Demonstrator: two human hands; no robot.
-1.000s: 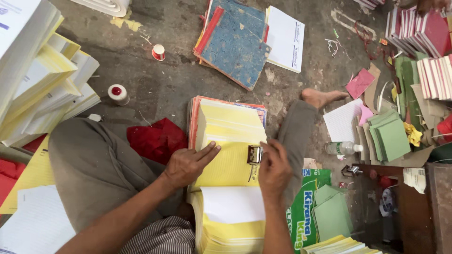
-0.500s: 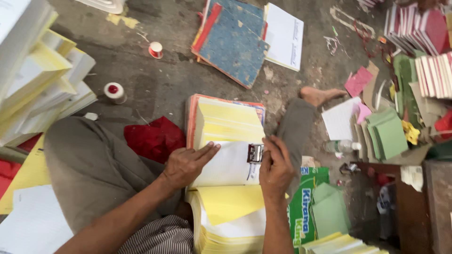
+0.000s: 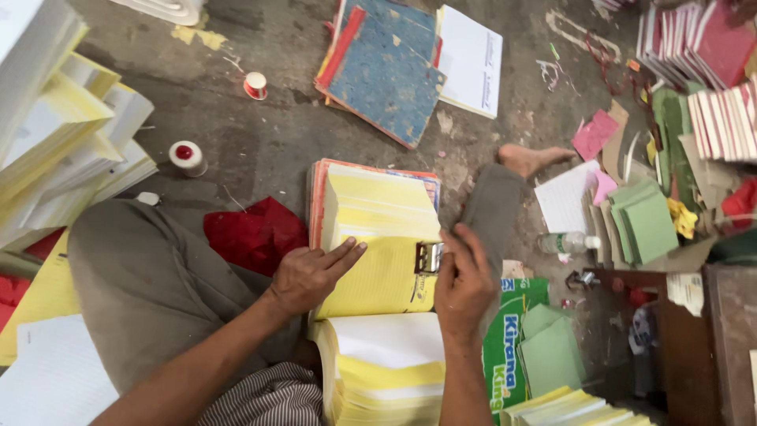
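Observation:
A thick pad of yellow and white ruled sheets [image 3: 378, 221] lies open on the floor in front of me, its top page [image 3: 377, 278] yellow. My left hand [image 3: 309, 276] rests flat on that page's left edge, fingers together and pointing right. My right hand [image 3: 464, 278] grips a small metal stamping device [image 3: 428, 257] pressed on the page's right edge. The turned-over sheets [image 3: 386, 367] hang in a stack toward me, white on top.
Blue-covered books [image 3: 386, 67] lie on the concrete floor ahead. Tall paper stacks [image 3: 55, 134] stand at the left. A red cloth [image 3: 252, 233], two thread spools [image 3: 188, 156], green card pieces [image 3: 646, 225], a plastic bottle [image 3: 566, 244] and red-edged books [image 3: 710, 71] surround me.
The sheets flipped one after another: yellow on top a second ago, white half a second ago, yellow now. My right hand and the metal device stayed at the right edge.

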